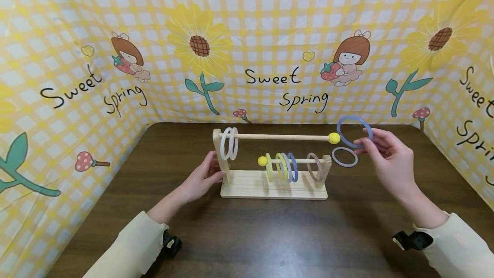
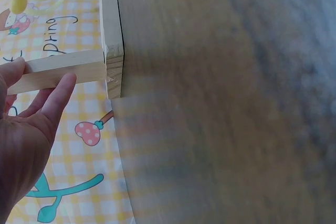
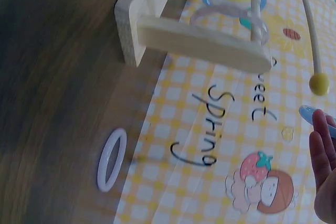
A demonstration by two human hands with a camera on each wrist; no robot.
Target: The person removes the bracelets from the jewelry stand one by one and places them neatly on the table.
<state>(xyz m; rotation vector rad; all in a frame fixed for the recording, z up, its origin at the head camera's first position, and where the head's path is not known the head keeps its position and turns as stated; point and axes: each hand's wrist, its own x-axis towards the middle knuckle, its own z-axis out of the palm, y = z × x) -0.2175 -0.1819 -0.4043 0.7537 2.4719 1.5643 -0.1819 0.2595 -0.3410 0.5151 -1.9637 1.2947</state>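
Observation:
On the table stands a wooden rack with two rods, each tipped with a yellow ball. My left hand grips its left post between thumb and fingers. My right hand pinches a blue ring, held up just right of the upper rod's yellow ball, apart from it in the right wrist view. Two whitish rings hang on the upper rod against the left post. Yellow-green, pale, blue and pinkish-brown rings hang on the lower rod.
A lavender ring lies flat on the dark wooden table, right of the rack and below the blue ring. Yellow-checked cloth with printed flowers and figures rises behind the table and at both sides.

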